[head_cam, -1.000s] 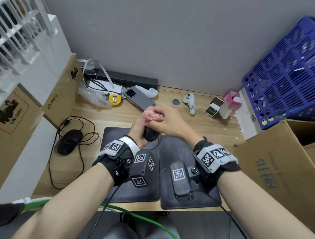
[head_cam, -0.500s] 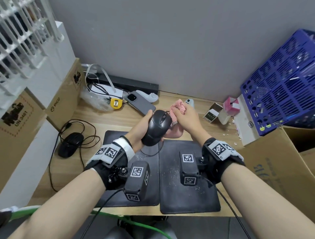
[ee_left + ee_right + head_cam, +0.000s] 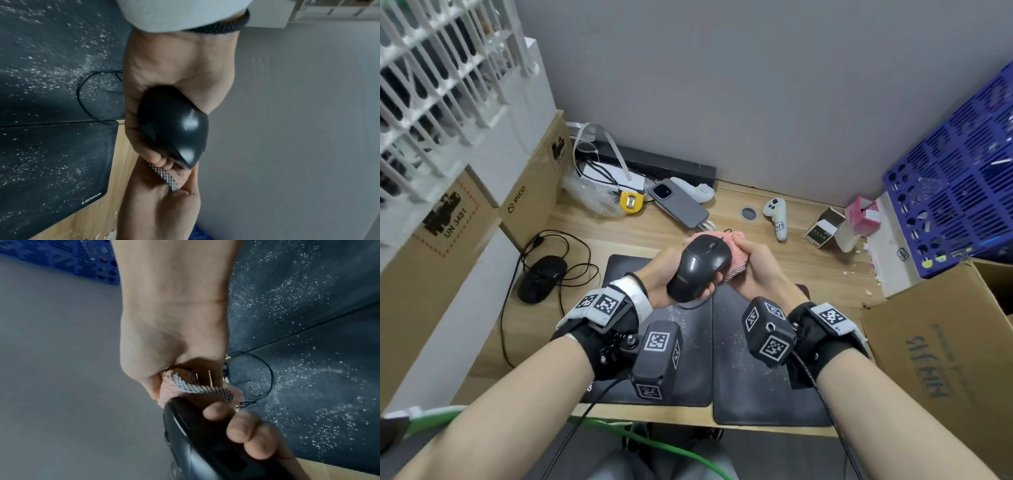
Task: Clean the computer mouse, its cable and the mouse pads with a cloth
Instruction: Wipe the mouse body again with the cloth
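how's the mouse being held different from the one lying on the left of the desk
The held mouse is lifted above the mouse pads, gripped by the left hand, with a pink cloth in the right hand against it. The other mouse lies untouched on the bare desk, its cable looped beside it. Both are black.

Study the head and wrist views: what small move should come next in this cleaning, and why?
Probably draw the pink cloth, bunched in the right hand, back along the side of the black mouse that the left hand holds above the speckled mouse pads. The cloth already sits against the mouse's front and right side.
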The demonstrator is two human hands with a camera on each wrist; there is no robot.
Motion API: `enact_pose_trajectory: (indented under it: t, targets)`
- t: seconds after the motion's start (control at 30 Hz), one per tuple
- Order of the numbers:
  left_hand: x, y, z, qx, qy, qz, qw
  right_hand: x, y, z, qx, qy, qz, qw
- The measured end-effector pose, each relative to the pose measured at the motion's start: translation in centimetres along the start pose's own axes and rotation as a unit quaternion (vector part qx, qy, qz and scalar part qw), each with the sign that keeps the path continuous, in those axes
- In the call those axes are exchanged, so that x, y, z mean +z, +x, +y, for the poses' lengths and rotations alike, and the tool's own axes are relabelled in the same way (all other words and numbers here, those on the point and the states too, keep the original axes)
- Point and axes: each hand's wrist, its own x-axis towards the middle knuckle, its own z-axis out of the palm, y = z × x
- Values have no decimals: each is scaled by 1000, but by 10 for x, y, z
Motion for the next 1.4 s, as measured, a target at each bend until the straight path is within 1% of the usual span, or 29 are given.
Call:
enact_pose_trajectory:
  t: [0.07,0.2,0.27,0.33,0.4,0.47,0.53,0.67,0.7,0.73,0.77,0.8,0.83,0.87,0.9,0.93,0.97,1.03,1.13,1.17,1.2,1.27,1.4]
  targets:
    - [-10,-6,-2,-9,-23,-6,1000,6,2,5,14,2,-14,1000]
    - [-31,-13,-5,-1,-46,6,999,15,3,11,50,6,-66,997]
    - [-38,-15,-6,2,-52,17,999,18,4,15,52,25,-88,994]
    - [-43,-17,-7,5,-53,22,998,22,9,19,44,25,-85,995]
    - [-48,-21,-9,10,-59,25,998,26,12,24,25,-44,-91,995]
    - [-55,-25,-11,9,-58,25,998,25,16,28,18,-121,-120,985]
    - [-60,-29,-13,-4,-45,17,999,21,16,30,19,-146,-140,979]
    - [-63,-32,-14,-24,-42,3,999,23,17,28,16,-161,-166,973]
    - [-62,-31,-15,-19,-38,8,999,25,19,27,11,-176,-163,971]
    - [-61,-29,-16,-8,-30,23,999,27,22,26,7,-193,-144,970]
    - [-57,-28,-15,9,-19,47,999,28,26,26,-1,-211,-115,971]
    - [-57,-22,-15,33,-6,87,996,29,30,26,-13,-227,-81,971]
    - [-57,-15,-14,65,21,139,988,28,37,28,-27,-234,-39,971]
    - [-59,-8,-12,105,71,198,972,26,43,30,-39,-235,-1,971]
    - [-63,-1,-9,146,137,248,948,24,48,32,-44,-233,36,971]
    - [-66,3,-6,187,204,275,921,22,53,35,-45,-228,69,970]
    - [-67,4,-3,220,261,274,899,21,56,37,-44,-224,95,969]
    - [-64,3,-1,260,377,235,857,18,62,43,-42,-220,135,965]
    - [-60,13,-6,286,531,199,772,19,65,51,-35,-201,154,967]
    - [-62,19,-8,284,568,197,747,21,64,52,-31,-198,152,968]
    - [-64,24,-10,271,596,201,728,21,62,53,-30,-201,149,968]
    - [-70,26,-12,238,630,212,708,19,61,57,-31,-229,152,961]
    - [-75,19,-11,223,657,184,696,9,59,76,-31,-262,198,944]
